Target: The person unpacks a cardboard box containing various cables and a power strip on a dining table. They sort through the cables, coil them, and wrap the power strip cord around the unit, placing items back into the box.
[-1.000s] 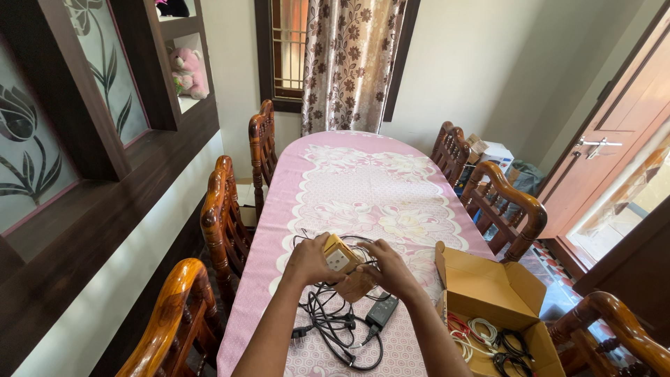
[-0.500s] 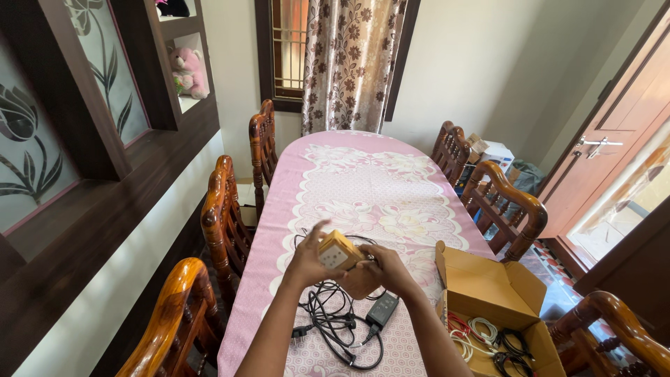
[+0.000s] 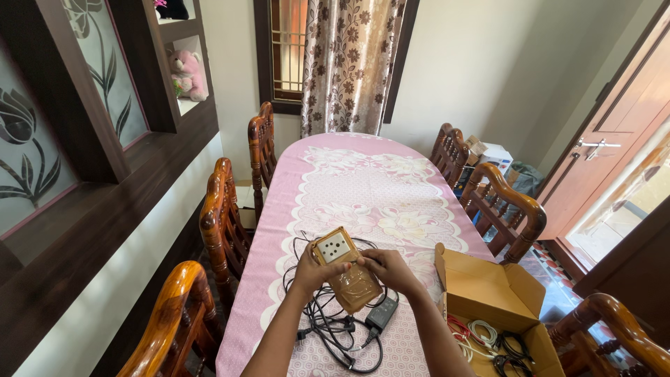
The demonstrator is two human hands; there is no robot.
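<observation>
A long table (image 3: 363, 174) under a pink flowered cloth fills the room, with wooden chairs (image 3: 222, 216) down both sides. At its near end the left hand (image 3: 312, 269) and right hand (image 3: 388, 268) both grip a tan socket box (image 3: 345, 269) (socket face up) above tangled black cables (image 3: 333, 324). An open carton (image 3: 492, 300) of cords sits just right.

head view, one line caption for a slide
Both hands hold a wooden socket box above black cables.
</observation>
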